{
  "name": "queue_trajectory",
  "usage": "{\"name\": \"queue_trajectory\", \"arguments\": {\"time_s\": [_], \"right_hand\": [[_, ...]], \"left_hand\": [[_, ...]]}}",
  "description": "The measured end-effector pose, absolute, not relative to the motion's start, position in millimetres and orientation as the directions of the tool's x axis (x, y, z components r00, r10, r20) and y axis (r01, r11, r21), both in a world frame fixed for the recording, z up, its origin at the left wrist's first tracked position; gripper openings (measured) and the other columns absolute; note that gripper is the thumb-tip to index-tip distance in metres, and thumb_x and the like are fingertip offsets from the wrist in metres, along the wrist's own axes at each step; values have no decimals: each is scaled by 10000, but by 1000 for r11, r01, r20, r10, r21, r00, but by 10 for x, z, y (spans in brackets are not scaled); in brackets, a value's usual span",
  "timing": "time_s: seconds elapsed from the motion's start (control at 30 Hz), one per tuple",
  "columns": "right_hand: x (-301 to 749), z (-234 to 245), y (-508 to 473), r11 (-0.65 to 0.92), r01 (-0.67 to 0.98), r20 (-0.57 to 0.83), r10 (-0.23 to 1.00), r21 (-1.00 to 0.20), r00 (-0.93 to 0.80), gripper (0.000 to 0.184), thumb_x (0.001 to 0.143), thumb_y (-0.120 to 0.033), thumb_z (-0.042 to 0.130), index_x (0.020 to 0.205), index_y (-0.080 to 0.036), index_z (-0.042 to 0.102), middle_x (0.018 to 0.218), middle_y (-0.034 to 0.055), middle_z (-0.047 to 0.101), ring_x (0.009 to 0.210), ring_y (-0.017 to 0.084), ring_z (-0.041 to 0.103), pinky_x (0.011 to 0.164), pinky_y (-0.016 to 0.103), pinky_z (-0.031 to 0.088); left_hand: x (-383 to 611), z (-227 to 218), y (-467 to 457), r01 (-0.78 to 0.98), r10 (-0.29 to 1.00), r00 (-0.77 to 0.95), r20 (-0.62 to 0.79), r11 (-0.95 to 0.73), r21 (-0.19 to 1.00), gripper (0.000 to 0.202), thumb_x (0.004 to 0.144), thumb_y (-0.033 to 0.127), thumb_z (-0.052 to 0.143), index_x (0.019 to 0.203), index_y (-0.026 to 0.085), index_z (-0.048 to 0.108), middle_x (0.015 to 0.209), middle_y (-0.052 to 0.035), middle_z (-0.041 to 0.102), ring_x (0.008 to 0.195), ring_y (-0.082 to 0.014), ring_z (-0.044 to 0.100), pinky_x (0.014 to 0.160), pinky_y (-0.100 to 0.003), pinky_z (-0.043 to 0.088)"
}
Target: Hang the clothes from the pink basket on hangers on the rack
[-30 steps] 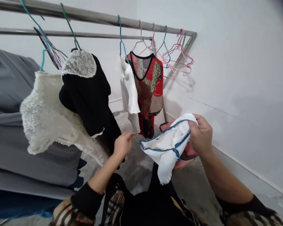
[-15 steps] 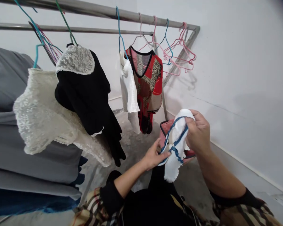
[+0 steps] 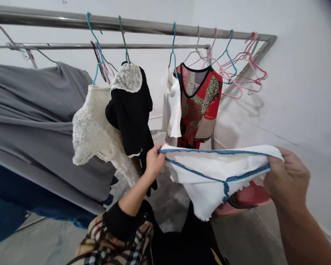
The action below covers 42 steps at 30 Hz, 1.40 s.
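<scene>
A white garment point(image 3: 202, 195) with blue trim is stretched sideways between my two hands, its lower part hanging in a point with a frayed edge. My left hand point(image 3: 155, 162) pinches its left end, close to the hanging black garment point(image 3: 132, 114). At the opposite end, my right hand point(image 3: 288, 178) grips the trimmed edge, thumb in front. Below and behind the cloth is a pink basket point(image 3: 255, 193), partly covered by it. A red patterned top point(image 3: 202, 106) hangs just beyond, on the rail.
A metal rail point(image 3: 149, 28) crosses the top. On it hang a cream lace garment point(image 3: 91, 127), a small white garment point(image 3: 174, 106) and several bare hangers point(image 3: 253, 66) at the right. Large grey cloth point(image 3: 44, 121) drapes at left. A white wall point(image 3: 300, 92) stands at right.
The bunched white garment has been pulled out wide between my hands. My left hand moved left and up, my right hand moved right. The view shifted, so the rack appears further right.
</scene>
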State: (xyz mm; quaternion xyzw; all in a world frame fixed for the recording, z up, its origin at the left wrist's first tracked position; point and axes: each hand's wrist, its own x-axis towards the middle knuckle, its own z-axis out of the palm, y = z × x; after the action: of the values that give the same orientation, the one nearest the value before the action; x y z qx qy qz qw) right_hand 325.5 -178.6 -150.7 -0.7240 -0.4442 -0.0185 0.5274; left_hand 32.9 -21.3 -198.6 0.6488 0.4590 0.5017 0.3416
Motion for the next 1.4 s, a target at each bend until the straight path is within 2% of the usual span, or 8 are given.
{"name": "queue_trajectory", "arguments": {"time_s": [0.1,0.17,0.33,0.47,0.6,0.77,1.2,1.4], "right_hand": [[3341,-1506,-1714,-88,624,401,694,-776,598,304,828,-488,490,984,-265,626,983,89,696,942,309,645,865,449,515],[3358,-1501,-1656,-64,705,246,911,-706,329,318,805,-497,501,894,-230,648,908,75,702,885,275,642,839,410,514],[3387,-1404,-1493,91,781,-257,915,-618,-310,395,834,-516,529,927,-175,704,864,58,710,776,195,640,724,305,516],[3474,-941,-1149,180,784,267,964,-594,-20,391,848,-522,532,1006,-209,704,983,61,720,880,224,650,819,367,520],[3617,-361,-480,11,911,667,684,-412,294,375,880,-354,521,1190,-183,644,1197,123,646,1034,256,608,952,399,464],[3690,-72,318,-266,900,531,735,-346,421,510,872,-373,562,1317,-125,532,1329,199,539,1212,340,502,1008,455,414],[3712,-59,697,-514,736,400,622,-441,673,511,817,-298,624,1281,-106,532,1314,226,531,1242,369,464,1006,510,380],[3873,-94,623,-494,706,564,429,-508,706,476,861,-295,573,1282,-79,519,1397,257,412,1303,362,364,1055,509,309]], "left_hand": [[251,-1682,-327,-98,944,-70,324,-329,939,221,802,295,561,945,179,683,821,-9,698,688,-126,602,629,-200,470],[237,-1570,-467,-265,971,-23,238,-235,935,150,744,308,626,805,174,654,637,38,609,542,-88,511,514,-167,404],[179,-1517,-776,-196,964,239,120,-73,978,117,678,255,650,675,160,583,548,48,542,476,-69,452,458,-158,370],[118,-1526,-844,-113,956,271,113,-85,990,133,689,279,636,707,151,603,572,22,569,479,-79,476,460,-171,387],[87,-1520,-806,-20,951,269,151,-151,988,144,686,277,599,713,142,641,600,7,584,490,-77,458,488,-188,393],[29,-1468,-784,174,923,307,232,-294,940,184,680,294,561,627,140,648,578,-5,579,568,-109,486,542,-202,388],[-152,-1719,-722,329,905,377,199,-332,884,152,699,246,508,652,161,625,655,-26,636,661,-158,557,613,-228,410],[-177,-1758,-724,371,901,371,225,-366,853,124,737,268,514,673,180,574,629,6,573,626,-138,504,587,-223,369]]}}
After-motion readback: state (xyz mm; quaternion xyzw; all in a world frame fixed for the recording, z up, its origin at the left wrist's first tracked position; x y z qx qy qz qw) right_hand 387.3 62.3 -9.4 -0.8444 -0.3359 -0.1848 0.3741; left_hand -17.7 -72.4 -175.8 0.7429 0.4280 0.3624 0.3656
